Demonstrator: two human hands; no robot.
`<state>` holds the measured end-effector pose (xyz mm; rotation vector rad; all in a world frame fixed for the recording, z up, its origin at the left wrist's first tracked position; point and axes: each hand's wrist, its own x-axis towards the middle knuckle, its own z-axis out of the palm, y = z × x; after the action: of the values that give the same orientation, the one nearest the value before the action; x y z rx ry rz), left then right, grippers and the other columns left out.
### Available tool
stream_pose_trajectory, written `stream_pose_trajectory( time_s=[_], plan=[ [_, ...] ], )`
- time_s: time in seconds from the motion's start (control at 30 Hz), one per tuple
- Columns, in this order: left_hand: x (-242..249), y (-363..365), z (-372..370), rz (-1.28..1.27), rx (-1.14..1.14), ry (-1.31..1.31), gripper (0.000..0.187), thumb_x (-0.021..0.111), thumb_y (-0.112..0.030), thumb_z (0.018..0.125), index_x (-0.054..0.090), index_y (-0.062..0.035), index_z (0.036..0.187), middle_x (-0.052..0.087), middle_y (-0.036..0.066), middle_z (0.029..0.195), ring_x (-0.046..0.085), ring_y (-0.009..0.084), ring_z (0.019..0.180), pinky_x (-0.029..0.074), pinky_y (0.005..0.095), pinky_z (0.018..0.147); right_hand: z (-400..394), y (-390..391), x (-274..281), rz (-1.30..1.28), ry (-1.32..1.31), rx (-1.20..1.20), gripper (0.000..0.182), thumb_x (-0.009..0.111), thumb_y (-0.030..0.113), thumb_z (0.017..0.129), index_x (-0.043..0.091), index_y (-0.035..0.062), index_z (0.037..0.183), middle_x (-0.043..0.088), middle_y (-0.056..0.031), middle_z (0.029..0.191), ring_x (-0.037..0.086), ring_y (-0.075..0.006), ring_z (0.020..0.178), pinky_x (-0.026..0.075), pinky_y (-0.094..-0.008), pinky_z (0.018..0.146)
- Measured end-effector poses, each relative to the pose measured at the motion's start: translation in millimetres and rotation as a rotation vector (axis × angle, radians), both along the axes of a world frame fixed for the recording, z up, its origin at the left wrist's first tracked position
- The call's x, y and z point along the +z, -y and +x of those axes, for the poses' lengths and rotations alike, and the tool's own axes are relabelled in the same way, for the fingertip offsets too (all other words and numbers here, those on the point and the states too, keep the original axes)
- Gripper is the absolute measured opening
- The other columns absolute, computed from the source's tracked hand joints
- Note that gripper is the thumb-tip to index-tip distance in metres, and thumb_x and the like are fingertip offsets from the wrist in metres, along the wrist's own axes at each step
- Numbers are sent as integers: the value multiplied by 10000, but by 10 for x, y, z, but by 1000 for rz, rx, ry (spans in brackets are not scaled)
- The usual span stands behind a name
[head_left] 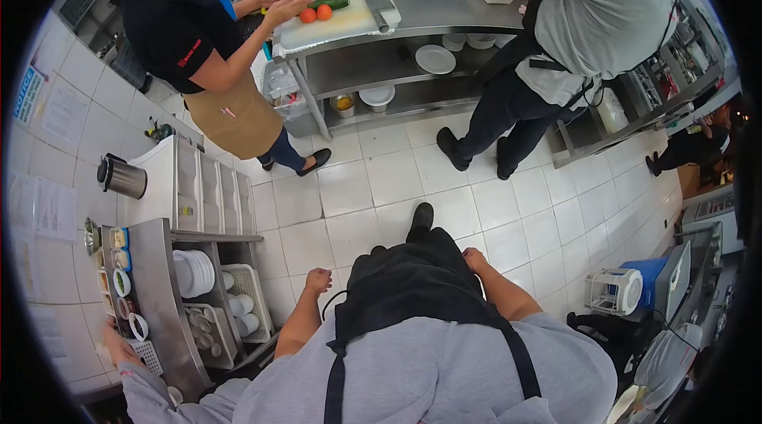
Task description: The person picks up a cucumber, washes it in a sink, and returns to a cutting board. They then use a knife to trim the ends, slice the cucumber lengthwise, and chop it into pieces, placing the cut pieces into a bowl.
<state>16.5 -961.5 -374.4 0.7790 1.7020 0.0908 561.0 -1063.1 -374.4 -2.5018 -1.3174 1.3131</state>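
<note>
My left hand (319, 280) hangs at my left side, apart from my black apron (413, 289). Its fingers are loosely curled, with no object showing in them. On the other side my right hand (475, 260) hangs beside the apron, its fingers also curled in and no held object visible. Both hands are over the white tiled floor (341, 178), and one of my black shoes (423, 215) shows ahead. Nearest to my left hand is a crate with white cups (246, 305), on the shelf to the left.
Ahead, a person in a tan apron (230, 115) stands by a cutting board (357, 23) with tomatoes (316, 14), a cucumber (332, 3) and a knife (376, 7). Another person (587, 27) stands ahead right. At left, a co-worker's hand (119, 349) reaches over the steel counter (155, 265).
</note>
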Motion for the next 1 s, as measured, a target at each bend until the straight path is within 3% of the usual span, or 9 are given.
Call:
stream_pose_trajectory(
  time_s=[0.37,0.53,0.57,0.6,0.7,0.87,1.0],
  plan=[
    [-10,51,-49,4,7,28,295,656,-294,956,648,-37,1101,722,116,871,711,216,680,551,367,548,-6,-3,10,19,-4,6,450,706,425,838,757,30,1049,739,-235,1091,704,-402,1064,560,-443,910],
    [-368,-5,-191,-80,-34,133,328,627,-274,968,649,-2,1149,723,172,900,715,277,674,556,398,527,-37,197,27,13,25,-83,400,632,394,905,753,38,1041,733,-251,1082,697,-416,1068,553,-477,919],
    [-280,-7,-258,227,-499,188,317,618,-254,965,629,-17,1175,720,175,909,711,297,684,565,430,560,-41,270,48,25,38,-111,404,617,396,918,751,41,1054,732,-253,1082,695,-417,1071,551,-482,923],
    [-241,-208,-123,226,-574,215,317,618,-254,965,629,-17,1175,720,175,909,711,297,684,565,430,560,-47,333,131,25,57,-188,404,617,396,918,751,41,1054,732,-253,1082,695,-417,1071,551,-482,923],
    [-163,-382,143,99,-539,182,307,615,-249,964,615,-19,1168,719,172,923,711,292,695,567,430,574,-64,666,408,-60,73,-273,414,593,405,939,743,45,1080,731,-248,1090,688,-423,1082,548,-486,938],
    [44,-624,427,-39,-321,39,291,610,-239,962,592,-24,1157,716,167,947,712,285,714,569,430,597,-74,1216,273,-54,83,-415,437,570,406,957,751,26,1077,718,-257,1141,672,-428,1126,535,-500,970],
    [228,-827,847,9,-409,1,302,609,-243,965,595,-17,1165,716,169,952,712,286,719,573,433,610,49,1652,187,-115,85,-428,440,611,401,939,746,7,1080,715,-255,1154,677,-426,1118,536,-499,974]
  ],
)
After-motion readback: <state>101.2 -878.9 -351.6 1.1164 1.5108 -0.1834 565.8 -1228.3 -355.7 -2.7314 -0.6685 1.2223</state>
